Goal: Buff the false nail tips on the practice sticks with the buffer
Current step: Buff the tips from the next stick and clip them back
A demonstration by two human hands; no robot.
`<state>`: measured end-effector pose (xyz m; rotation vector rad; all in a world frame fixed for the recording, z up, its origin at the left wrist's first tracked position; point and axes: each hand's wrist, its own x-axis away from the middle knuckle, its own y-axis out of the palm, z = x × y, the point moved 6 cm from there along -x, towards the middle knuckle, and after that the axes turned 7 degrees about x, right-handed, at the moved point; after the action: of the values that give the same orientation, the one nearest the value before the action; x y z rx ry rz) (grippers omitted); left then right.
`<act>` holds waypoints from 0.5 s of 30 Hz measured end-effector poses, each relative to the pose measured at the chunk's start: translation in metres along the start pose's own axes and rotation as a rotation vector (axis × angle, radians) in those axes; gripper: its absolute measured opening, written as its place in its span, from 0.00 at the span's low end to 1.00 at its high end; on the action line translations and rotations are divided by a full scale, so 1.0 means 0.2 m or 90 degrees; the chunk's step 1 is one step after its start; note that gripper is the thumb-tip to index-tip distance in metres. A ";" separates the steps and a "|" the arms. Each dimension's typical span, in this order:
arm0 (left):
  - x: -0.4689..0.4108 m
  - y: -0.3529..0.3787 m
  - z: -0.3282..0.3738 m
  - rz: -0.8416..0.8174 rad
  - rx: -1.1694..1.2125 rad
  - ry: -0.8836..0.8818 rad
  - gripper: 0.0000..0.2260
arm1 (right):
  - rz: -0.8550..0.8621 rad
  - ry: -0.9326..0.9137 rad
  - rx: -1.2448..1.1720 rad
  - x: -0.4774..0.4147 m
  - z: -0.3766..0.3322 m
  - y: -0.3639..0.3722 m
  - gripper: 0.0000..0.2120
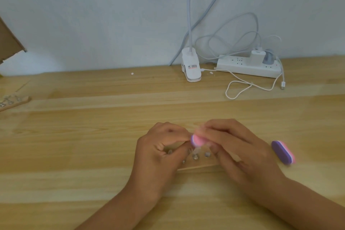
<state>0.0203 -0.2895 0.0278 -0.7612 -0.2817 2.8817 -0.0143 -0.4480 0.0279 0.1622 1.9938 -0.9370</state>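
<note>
The right hand pinches the pink buffer in its fingers, just above the nail tips on the near middle of the table. The left hand has curled fingers, but I cannot tell what they hold.

One head-worn view looks forward and down from the near edge of the table, close over it, facing the wall along the far edge.
</note>
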 end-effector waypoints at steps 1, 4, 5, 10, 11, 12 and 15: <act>0.00 0.00 0.01 -0.007 -0.005 0.009 0.06 | -0.008 -0.021 -0.004 0.01 -0.02 0.01 0.15; 0.00 0.00 -0.01 -0.003 -0.008 0.006 0.06 | -0.012 -0.008 0.011 0.01 0.00 0.00 0.14; 0.00 -0.01 -0.01 0.005 -0.006 0.002 0.06 | -0.001 0.018 0.016 0.00 0.02 -0.01 0.14; 0.01 0.00 0.00 -0.008 0.002 0.011 0.05 | -0.010 -0.016 -0.013 0.01 -0.03 0.01 0.14; 0.01 0.00 -0.01 -0.004 0.009 0.008 0.03 | -0.012 0.000 -0.001 0.01 0.00 0.00 0.14; 0.01 0.00 -0.01 0.003 0.024 0.004 0.03 | -0.006 0.041 0.009 0.00 0.05 -0.01 0.13; 0.02 0.01 0.01 -0.012 0.091 0.005 0.05 | 0.034 0.208 -0.042 -0.02 0.21 -0.07 0.13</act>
<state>0.0167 -0.2919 0.0268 -0.7389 -0.0796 2.8433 0.0107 -0.4856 0.0262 0.3489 2.3042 -0.8519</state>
